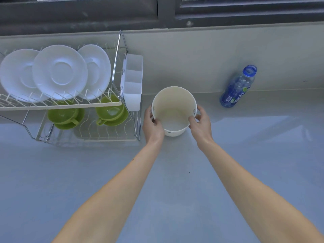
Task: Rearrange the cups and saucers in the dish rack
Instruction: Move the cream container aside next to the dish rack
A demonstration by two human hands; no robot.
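Note:
A two-tier wire dish rack (pixel 121 71) stands at the left of the counter. Three white saucers (pixel 59 72) stand upright in its upper tier. On the lower tier sit two green cups on green saucers, one at the left (pixel 64 116) and one at the right (pixel 110 112). Right of the rack stands an empty white bucket (pixel 173 109). My left hand (pixel 152 123) grips its left rim and my right hand (pixel 199 122) grips its right rim.
A white cutlery holder (pixel 132 85) hangs on the rack's right side, close to the bucket. A blue plastic bottle without a cap (pixel 238 86) leans against the back wall at the right. A window frame (pixel 166 13) runs above the wall. The grey counter (pixel 175 181) stretches toward me.

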